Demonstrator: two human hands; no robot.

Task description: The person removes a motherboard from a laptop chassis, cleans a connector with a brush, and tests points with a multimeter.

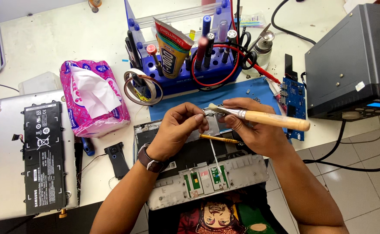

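**Brushing a small part over an opened laptop**

At the far left a silver laptop cover [8, 151] is lying on the white table [47, 47], carrying a flat black battery [44, 156]. Just beside it a pink tissue pack [92, 97] is sitting with a white tissue sticking up. Further right, a blue tool rack [185, 71] is standing at the back, holding pens, a glue tube and a red wire, with a tape roll [143, 86] leaning against its left end.

In the middle the left hand [179, 128], wearing a watch, is pinching a small metal part [210, 113] between thumb and fingertips, closed tight on it, above the opened laptop base [207, 175]. The right hand [252, 128] is wrapping its fingers around a wooden-handled brush [259, 117], its bristles touching the part. A thin brass-coloured tool [220, 138] is lying just beneath both hands; whether the right hand is also holding it cannot be told.

To the right a blue circuit board [294, 102] is resting on the table, near a dark grey box [354, 60].
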